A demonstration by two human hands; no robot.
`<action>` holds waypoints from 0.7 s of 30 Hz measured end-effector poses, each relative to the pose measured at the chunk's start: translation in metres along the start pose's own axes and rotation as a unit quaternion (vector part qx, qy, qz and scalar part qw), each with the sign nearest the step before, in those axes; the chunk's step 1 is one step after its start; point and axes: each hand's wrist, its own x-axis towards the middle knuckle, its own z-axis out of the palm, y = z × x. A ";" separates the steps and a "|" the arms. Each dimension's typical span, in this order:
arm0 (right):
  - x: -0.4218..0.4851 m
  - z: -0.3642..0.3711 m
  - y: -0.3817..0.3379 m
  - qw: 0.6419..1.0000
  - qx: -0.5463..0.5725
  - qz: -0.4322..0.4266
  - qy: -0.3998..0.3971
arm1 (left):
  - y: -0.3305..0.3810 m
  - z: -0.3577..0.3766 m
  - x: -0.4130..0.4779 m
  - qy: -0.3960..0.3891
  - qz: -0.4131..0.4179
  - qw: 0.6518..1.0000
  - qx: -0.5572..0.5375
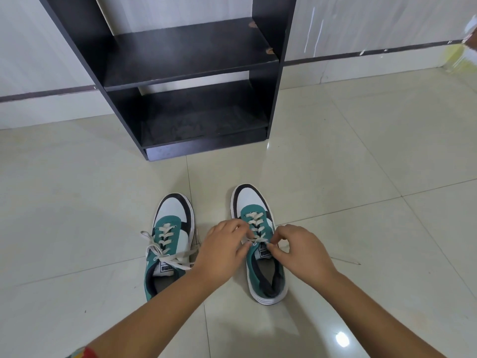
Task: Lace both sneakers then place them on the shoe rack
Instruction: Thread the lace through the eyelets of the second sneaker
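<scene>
Two teal, white and black sneakers stand side by side on the tiled floor, toes pointing away from me. The left sneaker [171, 239] has its white lace threaded, with loose ends crossed over the tongue. The right sneaker [254, 202] is laced most of the way up. My left hand [219, 254] pinches the white lace [254, 227] at the shoe's left upper eyelets. My right hand [300, 250] pinches the lace on the right side, and a loose lace end [347, 260] trails on the floor to the right. The black shoe rack [185, 73] stands straight ahead.
The rack has two open dark shelves and rests against a pale wall with a dark skirting strip [361, 51]. Glossy cream floor tiles [361, 164] stretch between the sneakers and the rack. A yellowish object [462, 58] sits at the far right edge.
</scene>
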 end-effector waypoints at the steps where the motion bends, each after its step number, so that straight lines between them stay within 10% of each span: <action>1: 0.000 0.003 -0.001 1.000 0.006 -0.006 0.001 | 0.001 0.001 0.001 0.004 0.000 1.000 0.000; 21: 0.003 0.017 0.000 0.993 0.109 0.050 0.024 | -0.008 -0.001 0.000 0.050 0.059 0.982 0.172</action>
